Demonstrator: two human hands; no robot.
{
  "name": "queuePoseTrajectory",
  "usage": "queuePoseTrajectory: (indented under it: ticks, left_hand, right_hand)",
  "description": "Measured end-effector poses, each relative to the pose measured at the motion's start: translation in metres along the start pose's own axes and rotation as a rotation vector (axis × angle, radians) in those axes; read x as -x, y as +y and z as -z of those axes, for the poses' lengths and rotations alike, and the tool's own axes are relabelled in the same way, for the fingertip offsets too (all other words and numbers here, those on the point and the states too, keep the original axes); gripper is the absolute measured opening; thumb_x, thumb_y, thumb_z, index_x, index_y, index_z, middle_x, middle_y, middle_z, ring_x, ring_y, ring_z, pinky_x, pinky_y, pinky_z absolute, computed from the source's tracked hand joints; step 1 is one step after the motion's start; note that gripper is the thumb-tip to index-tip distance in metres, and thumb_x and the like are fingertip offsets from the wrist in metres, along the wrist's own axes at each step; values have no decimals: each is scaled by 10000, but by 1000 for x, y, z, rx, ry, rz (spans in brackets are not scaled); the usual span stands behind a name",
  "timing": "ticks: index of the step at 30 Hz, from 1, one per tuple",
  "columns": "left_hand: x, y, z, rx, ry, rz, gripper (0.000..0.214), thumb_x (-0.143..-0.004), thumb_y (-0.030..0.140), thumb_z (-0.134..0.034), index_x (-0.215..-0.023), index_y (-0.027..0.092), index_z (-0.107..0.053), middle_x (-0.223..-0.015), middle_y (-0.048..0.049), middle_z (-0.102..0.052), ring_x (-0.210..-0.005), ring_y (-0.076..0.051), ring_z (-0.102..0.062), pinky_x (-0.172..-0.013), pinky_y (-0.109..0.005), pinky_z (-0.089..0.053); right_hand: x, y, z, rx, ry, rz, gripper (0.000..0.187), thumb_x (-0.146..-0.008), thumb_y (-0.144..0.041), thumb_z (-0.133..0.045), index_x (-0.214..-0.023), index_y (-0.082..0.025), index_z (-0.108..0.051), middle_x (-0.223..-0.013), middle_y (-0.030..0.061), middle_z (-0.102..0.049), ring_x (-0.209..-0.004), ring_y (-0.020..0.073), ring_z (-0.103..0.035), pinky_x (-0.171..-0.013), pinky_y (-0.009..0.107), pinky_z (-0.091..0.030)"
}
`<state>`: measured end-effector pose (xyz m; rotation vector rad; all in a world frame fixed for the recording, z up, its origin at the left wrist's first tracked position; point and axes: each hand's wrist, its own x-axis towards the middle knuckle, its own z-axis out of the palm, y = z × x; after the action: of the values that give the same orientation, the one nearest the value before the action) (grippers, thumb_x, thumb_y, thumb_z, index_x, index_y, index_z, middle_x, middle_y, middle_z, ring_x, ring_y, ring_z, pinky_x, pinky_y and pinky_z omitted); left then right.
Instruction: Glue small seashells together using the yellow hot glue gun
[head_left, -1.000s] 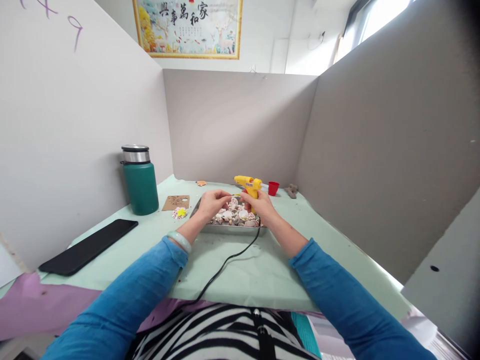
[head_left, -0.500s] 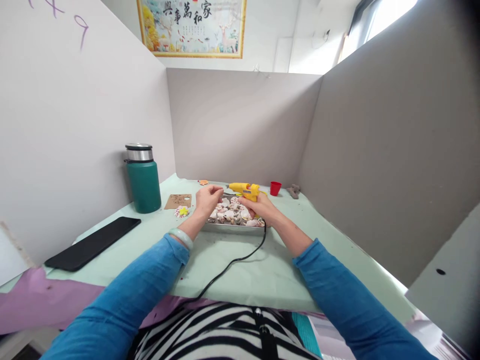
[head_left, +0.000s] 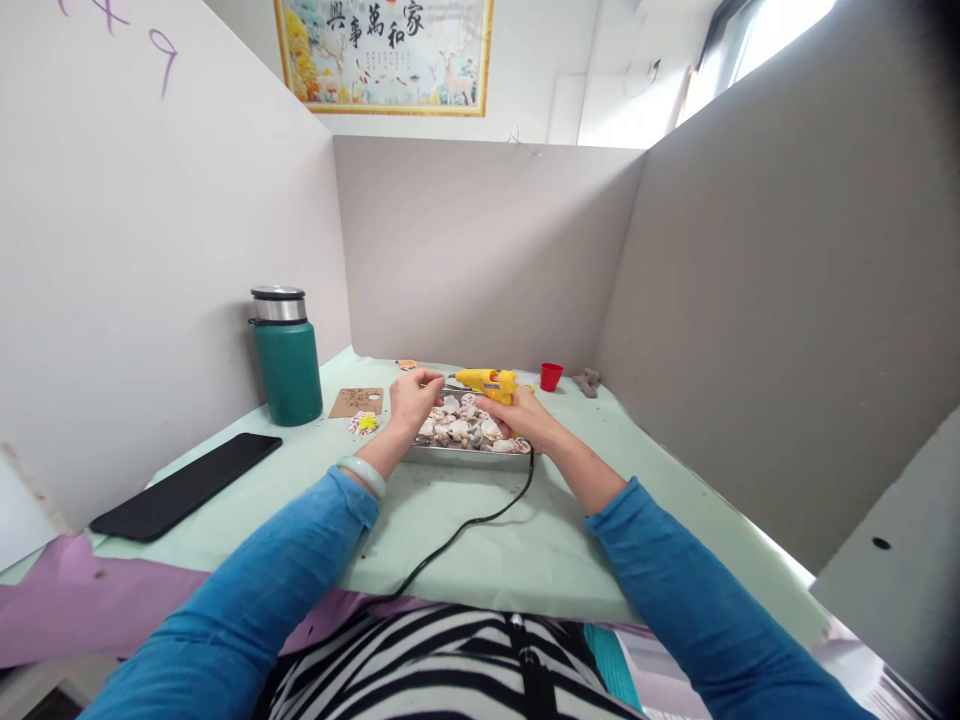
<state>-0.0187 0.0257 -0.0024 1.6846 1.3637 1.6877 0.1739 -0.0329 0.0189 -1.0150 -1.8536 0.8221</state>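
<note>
My right hand [head_left: 523, 412] is wrapped round the handle of a yellow hot glue gun [head_left: 484, 380], its nozzle pointing left. Close to that nozzle, my left hand [head_left: 417, 398] has its fingertips pinched together; whatever they hold is too small or hidden to name. Below both hands lies a metal tray [head_left: 472, 457] filled with seashells [head_left: 459, 428], partly covered by the hands. A black cord [head_left: 457, 528] runs from the glue gun's handle toward my lap. Left of my left wrist is a shell piece with a yellow flower shape [head_left: 366, 423].
A brown card [head_left: 355, 403] lies behind the flower piece. A green flask [head_left: 286, 360] and a black phone-like slab [head_left: 191, 487] stand and lie at left. A red cup [head_left: 551, 377] and a grey lump [head_left: 587, 383] are at the back right. Grey partitions [head_left: 487, 250] enclose the table.
The glue gun has shifted very slightly left, its nozzle closer to my left fingertips. My left hand has barely moved; everything else looks the same.
</note>
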Motion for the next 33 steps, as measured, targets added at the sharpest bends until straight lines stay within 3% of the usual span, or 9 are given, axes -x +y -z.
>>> queuePoseTrajectory:
  ticks: [3, 7, 12, 19, 33]
  left_hand:
    - [1, 0, 0, 16, -3, 4, 192, -688, 302, -607, -812, 174, -679, -569, 14, -630, -499, -127, -610, -557, -219, -453]
    - [2, 3, 0, 54, -8, 8, 191, -683, 296, -612, -809, 172, -684, -595, 8, -643, -495, -124, -607, -556, -220, -455]
    - [1, 3, 0, 50, 7, 34, 212, -682, 302, -618, -831, 173, -696, -587, 2, -645, -488, -125, -601, -557, -224, -453]
    - [3, 4, 0, 40, 5, 32, 218, -687, 297, -617, -846, 177, -704, -545, 8, -629, -492, -127, -600, -569, -226, -448]
    - [8, 13, 2, 10, -13, 38, 236, -689, 297, -602, -863, 174, -705, -552, 8, -626, -485, -122, -590, -498, -211, -403]
  right_hand:
    - [0, -2, -1, -21, -13, -24, 335, -778, -475, -587, -644, -181, -503, -486, -32, -485, -364, 63, -392, -375, 203, -322]
    - [-2, -3, -2, -56, -33, -86, 320, -796, -487, -569, -866, -175, -564, -691, 17, -624, -387, 53, -441, -355, 181, -349]
    - [-3, -1, -2, -50, -16, -82, 360, -806, -514, -541, -850, -158, -577, -879, 67, -654, -479, 63, -538, -365, 160, -391]
    - [-1, -2, 0, 9, 12, -5, 389, -827, -520, -500, -723, -151, -563, -726, 36, -634, -441, 52, -508, -385, 148, -380]
    - [-4, 1, -1, 16, 41, -23, 374, -808, -517, -533, -709, -157, -563, -649, 29, -627, -398, 65, -483, -372, 184, -369]
